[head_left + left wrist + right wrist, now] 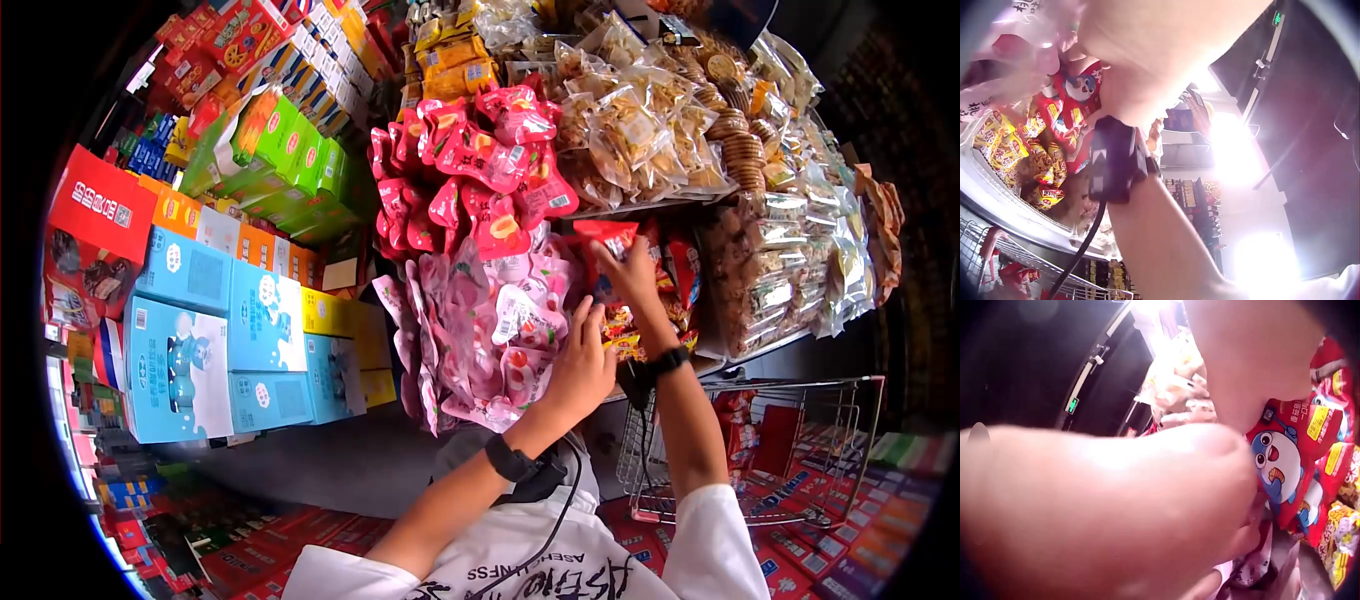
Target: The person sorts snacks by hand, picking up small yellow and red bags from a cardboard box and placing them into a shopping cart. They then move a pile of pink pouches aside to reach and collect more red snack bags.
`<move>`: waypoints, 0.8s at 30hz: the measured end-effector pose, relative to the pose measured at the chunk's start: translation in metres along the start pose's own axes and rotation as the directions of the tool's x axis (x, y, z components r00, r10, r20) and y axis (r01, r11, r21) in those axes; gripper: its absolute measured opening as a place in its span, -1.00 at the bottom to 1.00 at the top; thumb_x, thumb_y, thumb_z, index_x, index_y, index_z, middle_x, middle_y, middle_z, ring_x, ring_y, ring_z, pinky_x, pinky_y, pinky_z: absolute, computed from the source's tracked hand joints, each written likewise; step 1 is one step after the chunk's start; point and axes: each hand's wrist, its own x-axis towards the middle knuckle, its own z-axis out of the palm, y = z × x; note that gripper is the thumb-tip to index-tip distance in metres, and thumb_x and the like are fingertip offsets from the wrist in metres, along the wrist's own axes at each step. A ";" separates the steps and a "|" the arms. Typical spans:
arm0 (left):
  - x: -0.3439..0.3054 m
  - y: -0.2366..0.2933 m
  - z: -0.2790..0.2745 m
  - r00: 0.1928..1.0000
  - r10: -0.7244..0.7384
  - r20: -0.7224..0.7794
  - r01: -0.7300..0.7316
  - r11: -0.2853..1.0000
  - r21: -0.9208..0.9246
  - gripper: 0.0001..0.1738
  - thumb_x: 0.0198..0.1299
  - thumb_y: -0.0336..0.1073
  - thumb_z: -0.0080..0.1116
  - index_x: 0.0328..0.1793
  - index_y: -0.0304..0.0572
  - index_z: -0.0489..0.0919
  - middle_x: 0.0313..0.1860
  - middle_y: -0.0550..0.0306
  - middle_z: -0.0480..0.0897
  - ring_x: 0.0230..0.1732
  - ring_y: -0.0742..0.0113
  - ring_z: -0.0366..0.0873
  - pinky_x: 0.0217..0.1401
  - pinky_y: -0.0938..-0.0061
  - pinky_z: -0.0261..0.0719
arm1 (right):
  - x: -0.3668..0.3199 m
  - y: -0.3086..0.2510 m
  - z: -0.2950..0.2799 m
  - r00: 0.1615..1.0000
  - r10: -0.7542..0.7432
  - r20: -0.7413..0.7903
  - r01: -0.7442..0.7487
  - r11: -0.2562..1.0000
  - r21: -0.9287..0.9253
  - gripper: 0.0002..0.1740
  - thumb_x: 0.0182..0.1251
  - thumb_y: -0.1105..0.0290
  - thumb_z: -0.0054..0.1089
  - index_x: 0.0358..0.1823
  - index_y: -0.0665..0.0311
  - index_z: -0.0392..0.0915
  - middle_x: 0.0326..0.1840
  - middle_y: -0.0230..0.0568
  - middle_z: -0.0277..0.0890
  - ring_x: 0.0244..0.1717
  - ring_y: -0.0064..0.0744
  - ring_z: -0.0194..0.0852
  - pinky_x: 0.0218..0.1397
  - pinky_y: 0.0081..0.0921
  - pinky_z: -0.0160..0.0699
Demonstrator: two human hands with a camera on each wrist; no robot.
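In the head view my right hand (pixel 630 275) reaches into a bin of snack bags. Its fingers grip the top of a red snack bag (pixel 607 234). The right wrist view shows this red bag, printed with a blue cartoon animal (pixel 1277 461), right beside the fingers. My left hand (pixel 578 368), fingers extended, lies at the right edge of a pile of pink fruit-printed packets (pixel 480 320). In the left wrist view the fingertips are partly hidden behind a pink packet (pixel 1019 53). Yellow-and-red noodle-snack bags (pixel 1007 150) lie below the hands.
Red packets (pixel 490 160) are heaped behind the pink ones. Clear-wrapped biscuits (pixel 770 260) stack up on the right. Blue cartons (pixel 180 370) stand to the left. A wire shopping cart (pixel 800 450) stands close by my right arm. A cable (pixel 560 520) hangs across my shirt.
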 end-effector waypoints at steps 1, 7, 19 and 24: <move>0.004 0.001 0.000 1.000 -0.004 -0.026 0.004 1.000 0.006 -0.37 0.22 -0.49 0.04 0.41 -0.49 0.13 0.45 -0.38 0.14 0.44 -0.32 0.15 0.47 0.08 0.18 | 0.010 0.016 0.017 0.985 -0.143 -0.092 0.137 0.988 -0.068 -0.12 0.00 -0.12 0.48 0.05 0.49 0.30 -0.10 0.23 0.54 -0.10 0.08 0.62 -0.10 -0.19 0.58; 0.024 -0.011 0.004 0.997 0.025 -0.073 -0.019 0.997 0.081 -0.39 0.12 -0.59 -0.04 0.37 -0.51 0.22 0.42 -0.37 0.23 0.46 -0.24 0.17 0.52 0.16 0.15 | 0.011 0.002 0.033 0.994 -0.078 -0.072 0.045 0.927 -0.373 0.22 -0.08 -0.40 0.33 0.30 0.49 0.06 0.15 0.30 0.33 0.07 0.31 0.46 0.09 0.01 0.50; 0.072 -0.043 0.054 0.993 0.080 0.083 -0.102 0.948 0.303 -0.35 0.23 -0.22 0.19 0.39 -0.39 0.32 0.44 -0.32 0.27 0.44 -0.28 0.19 0.47 0.07 0.18 | -0.150 0.172 -0.196 0.877 0.235 -0.418 -0.051 0.912 0.406 -0.79 0.36 0.41 0.23 -0.09 0.40 0.54 -0.26 -0.32 0.57 -0.27 -0.58 0.52 -0.13 -0.63 0.48; 0.085 -0.054 0.071 0.981 -0.038 0.192 -0.071 0.846 0.528 -0.17 0.14 -0.35 0.22 0.52 -0.33 0.14 0.56 -0.30 0.05 0.45 -0.38 0.15 0.52 0.00 0.07 | -0.249 0.377 -0.244 0.668 0.317 -0.673 -0.567 0.803 -0.185 -0.53 0.11 0.27 0.41 -0.04 0.43 0.51 0.02 0.08 0.48 0.06 -0.01 0.45 0.15 -0.25 0.43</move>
